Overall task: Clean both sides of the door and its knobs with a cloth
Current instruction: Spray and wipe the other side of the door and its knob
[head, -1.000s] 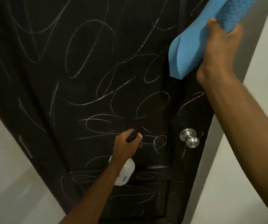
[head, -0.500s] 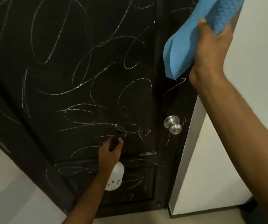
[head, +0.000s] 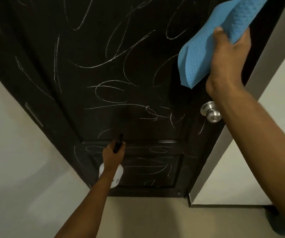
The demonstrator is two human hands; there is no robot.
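A dark door (head: 104, 54) covered in white chalk scribbles fills the view. Its silver knob (head: 211, 112) sits at the right edge. My right hand (head: 229, 55) grips a folded blue cloth (head: 205, 48) and holds it against the door's upper right, above the knob. Low on the door, my left hand (head: 113, 156) grips a white spray bottle (head: 116, 176) with a black nozzle pointed at the lower panel. My forearm hides most of the bottle.
A pale wall (head: 9, 160) stands left of the door and a white door frame (head: 227, 160) to its right. Beige floor (head: 147, 219) lies below. A metal hinge plate (head: 34, 115) shows on the door's left edge.
My left hand has moved the spray bottle down the door, from the middle panel to the lower rail. The view has tilted down so the floor shows. The right hand keeps the cloth high.
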